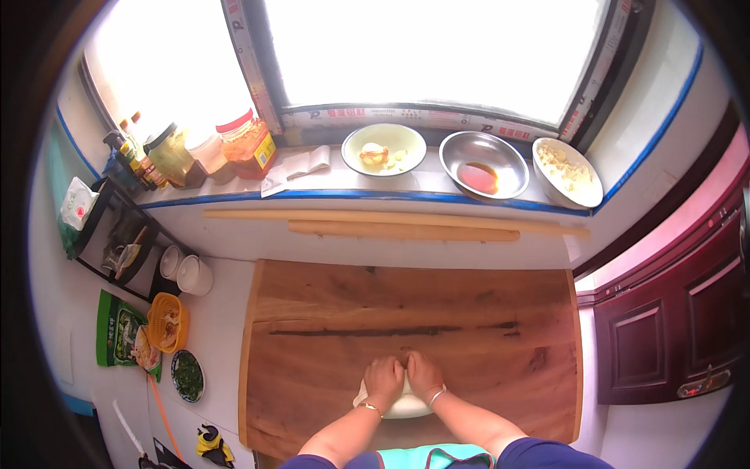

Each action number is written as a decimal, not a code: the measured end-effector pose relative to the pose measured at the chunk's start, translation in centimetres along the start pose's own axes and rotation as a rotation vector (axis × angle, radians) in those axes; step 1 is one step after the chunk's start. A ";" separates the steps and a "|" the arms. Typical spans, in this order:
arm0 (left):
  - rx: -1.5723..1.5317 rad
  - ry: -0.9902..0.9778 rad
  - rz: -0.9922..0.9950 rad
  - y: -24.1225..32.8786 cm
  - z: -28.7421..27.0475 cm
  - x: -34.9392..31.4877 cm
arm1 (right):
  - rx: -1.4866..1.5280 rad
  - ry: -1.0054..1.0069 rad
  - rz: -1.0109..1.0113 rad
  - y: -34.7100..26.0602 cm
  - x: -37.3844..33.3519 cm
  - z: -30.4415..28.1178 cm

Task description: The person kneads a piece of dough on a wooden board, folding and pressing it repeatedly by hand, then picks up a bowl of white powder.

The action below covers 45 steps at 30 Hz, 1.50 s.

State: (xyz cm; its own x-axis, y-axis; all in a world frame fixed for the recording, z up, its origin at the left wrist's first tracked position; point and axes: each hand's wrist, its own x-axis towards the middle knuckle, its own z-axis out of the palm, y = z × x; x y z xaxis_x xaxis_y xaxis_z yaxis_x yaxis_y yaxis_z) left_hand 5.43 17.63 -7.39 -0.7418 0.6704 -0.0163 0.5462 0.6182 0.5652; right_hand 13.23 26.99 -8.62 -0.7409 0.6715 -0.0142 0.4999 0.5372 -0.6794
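A pale lump of dough (pixel 405 406) lies near the front edge of a large brown wooden board (pixel 336 301). My left hand (pixel 383 380) is closed on the dough's left part, with a bracelet at the wrist. Beside it, my right hand (pixel 424 374) grips the right part with curled fingers, and a pale bangle circles that wrist. Both hands press down close together, their knuckles nearly touching at the far side. They cover much of the dough, so its far edge and my fingertips are hidden.
Two rolling pins (pixel 402 230) lie behind the board. On the sill stand a cream bowl (pixel 352 161), a steel bowl (pixel 451 148) with reddish-brown liquid, a white bowl (pixel 580 198) and several jars (pixel 248 148). At left are an orange basket (pixel 178 316) and chopped greens (pixel 187 377).
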 end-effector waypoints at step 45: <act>-0.168 0.154 -0.021 -4.2 -0.7 0.4 | -0.143 0.223 -0.147 -4.1 0.8 1.7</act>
State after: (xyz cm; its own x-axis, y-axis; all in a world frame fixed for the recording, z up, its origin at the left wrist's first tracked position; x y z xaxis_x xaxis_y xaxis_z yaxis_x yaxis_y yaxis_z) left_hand 2.60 15.01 -9.14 -0.8103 0.5793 0.0890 0.4669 0.5462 0.6955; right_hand 9.80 24.47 -7.10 -0.7012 0.6683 0.2483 0.4645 0.6924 -0.5521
